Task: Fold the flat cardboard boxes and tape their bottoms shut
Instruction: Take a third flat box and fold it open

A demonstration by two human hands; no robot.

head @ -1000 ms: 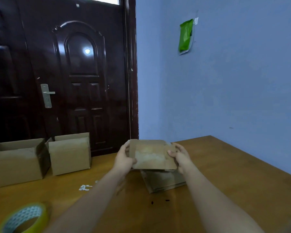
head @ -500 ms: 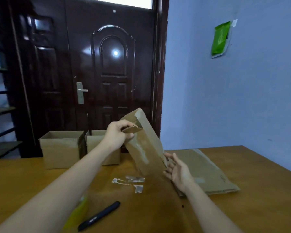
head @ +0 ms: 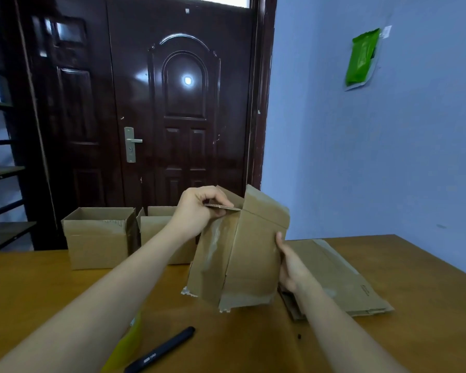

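Cardboard box (head: 242, 254), half unfolded, held upright above the counter (head: 65, 286) at frame centre.
The left hand (head: 197, 211) pinches its top flap; the right hand (head: 293, 265) grips its right edge. Flat cardboard (head: 347, 281) lies at right, two folded boxes (head: 97, 238) at left, a black pen (head: 159, 351) below.

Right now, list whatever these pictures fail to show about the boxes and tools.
- Tape roll, head view: only a yellow sliver shows; the left forearm hides the rest.
- Second folded box: the left arm and the held box cover most of it.
- Right hand: its fingers go behind the held box, so their grip is unseen.
- Pen: lettering too small to read.
- Flat cardboard stack: count unclear.
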